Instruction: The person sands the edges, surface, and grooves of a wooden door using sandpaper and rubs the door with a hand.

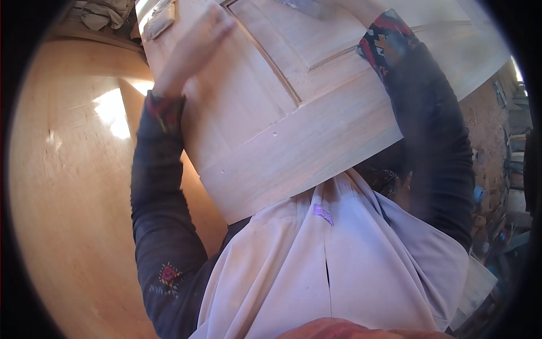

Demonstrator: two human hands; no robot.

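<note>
A pale wooden panelled door (pixel 293 148) lies across my lap, its near edge against the light cloth (pixel 282 265) over my legs. Above the door's left part is my left hand (pixel 204 42), blurred by motion, so its fingers cannot be made out. My right hand (pixel 357 8) reaches to the top edge of the view, over a recessed panel, with its fingers mostly cut off or smeared. Beside it is a whitish, translucent thing (pixel 302 7); whether the hand holds it is unclear. A crumpled cloth-like bundle (pixel 160 21) rests at the door's upper left.
A large smooth wooden sheet (pixel 68 186) stands or lies along the left. Cloth bundles (pixel 106 12) are at the upper left. On the right, the brown ground (pixel 485 121) holds scattered pieces and clutter, with a blue object (pixel 479 195) among them.
</note>
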